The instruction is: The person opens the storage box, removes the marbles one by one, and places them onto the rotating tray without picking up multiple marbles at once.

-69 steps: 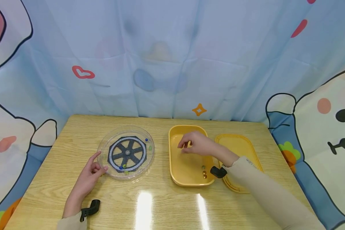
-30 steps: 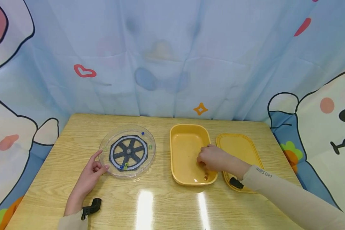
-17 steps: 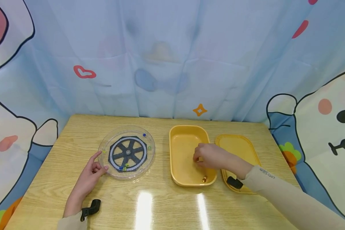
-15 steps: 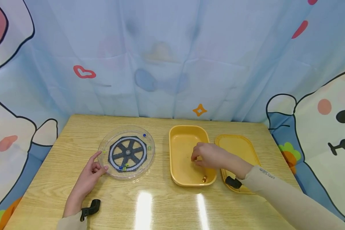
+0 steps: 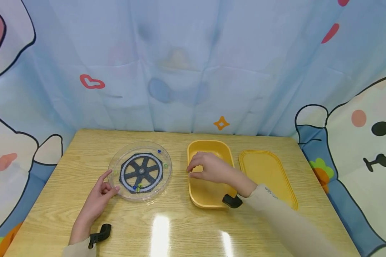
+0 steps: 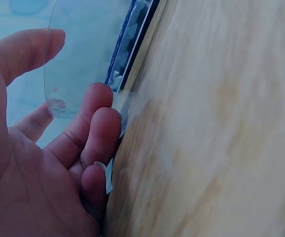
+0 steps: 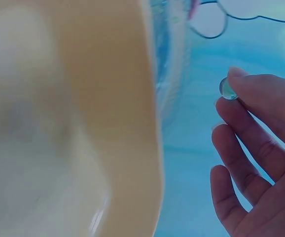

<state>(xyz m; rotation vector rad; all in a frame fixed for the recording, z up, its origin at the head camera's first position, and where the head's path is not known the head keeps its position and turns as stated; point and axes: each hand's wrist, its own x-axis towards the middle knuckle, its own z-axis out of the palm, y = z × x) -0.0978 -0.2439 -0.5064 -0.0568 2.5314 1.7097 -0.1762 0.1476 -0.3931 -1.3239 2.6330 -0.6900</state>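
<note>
My right hand [image 5: 209, 167] is over the left rim of the yellow bin [image 5: 209, 203]. In the right wrist view its thumb and fingertip pinch a clear greenish marble [image 7: 227, 89], above the bin's rim. My left hand [image 5: 98, 196] holds the near-left edge of a clear round dish [image 5: 162, 185], thumb and index finger spread along its wall. Its other fingers are curled against the wall's lower part in the left wrist view. Inside the dish lie several marbles, among them a blue marble [image 5: 159, 151] and a green marble [image 5: 166, 166], around a dark spoked wheel [image 5: 141, 171].
A flat yellow lid [image 5: 270, 171] lies right of the bin, partly under the right forearm. The dish and bin stand apart on a wooden table [image 5: 177, 228]. A printed blue curtain [image 5: 186, 71] hangs behind the table.
My right hand dipped to the bin's right side, then rose and moved left with a marble to the left rim. My left hand has stayed on the dish.
</note>
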